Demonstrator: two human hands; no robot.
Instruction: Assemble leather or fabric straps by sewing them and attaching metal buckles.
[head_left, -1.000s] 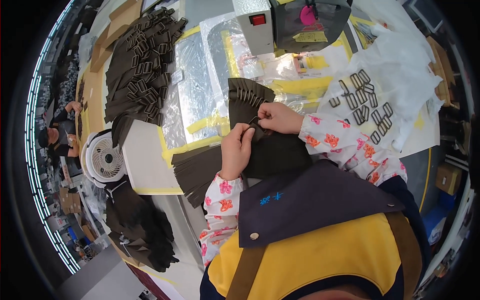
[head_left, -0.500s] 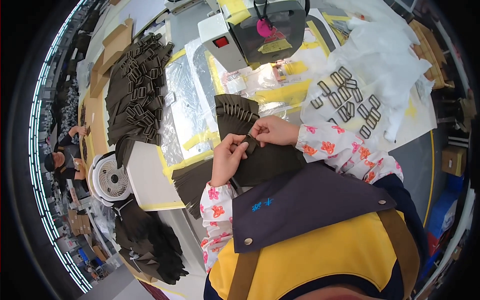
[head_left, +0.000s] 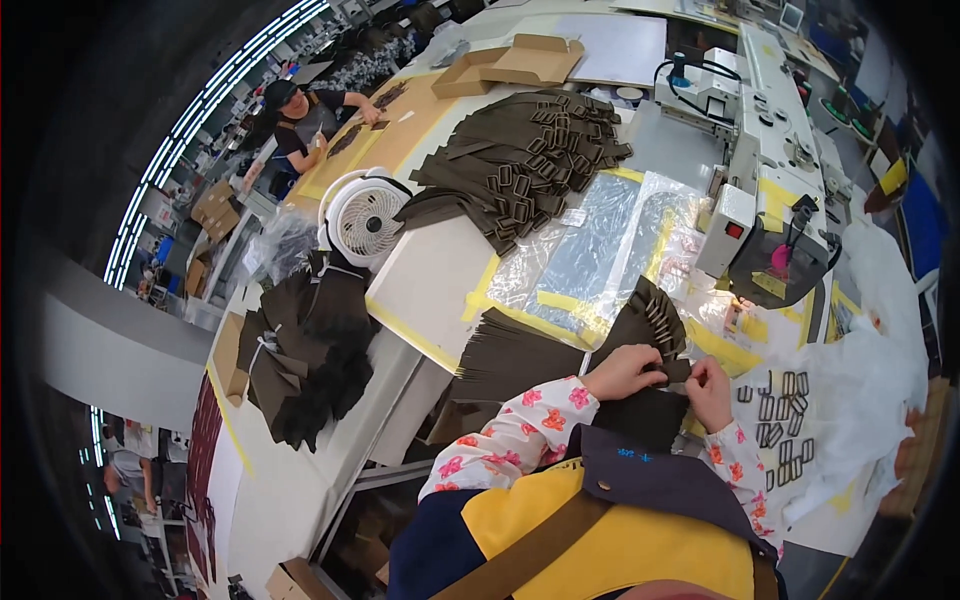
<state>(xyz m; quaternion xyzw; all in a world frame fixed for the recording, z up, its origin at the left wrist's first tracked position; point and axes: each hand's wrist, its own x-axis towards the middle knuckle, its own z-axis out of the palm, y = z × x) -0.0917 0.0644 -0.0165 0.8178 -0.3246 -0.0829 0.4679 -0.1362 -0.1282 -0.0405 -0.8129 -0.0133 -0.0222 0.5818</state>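
Observation:
My left hand (head_left: 624, 373) is closed, thumb and fingers pinching a dark olive fabric strap (head_left: 678, 370). The strap's other side is in my right hand (head_left: 710, 394), whose fingers are curled and pressed together. Whether a buckle sits in this strap cannot be made out. Just beyond my hands, a fanned stack of finished-looking straps (head_left: 632, 318) carries a row of metal slide buckles (head_left: 662, 318). More dark fabric (head_left: 645, 420) lies beneath my hands. Left of them rests a fan of plain straps (head_left: 515, 352). Loose rectangular buckles (head_left: 785, 408) lie on white plastic to the right.
A sewing machine (head_left: 765, 240) stands at the far right of my hands. A heap of buckled straps (head_left: 520, 150), a white fan (head_left: 366, 222) and an open cardboard box (head_left: 535, 62) are further left. Tied dark bundles (head_left: 305, 350) sit near the table edge. Another person (head_left: 300, 120) works across the table.
The view has swung left, so the scene appears shifted right. Both hands stay at the strap; the right hand has moved from above it to its right side.

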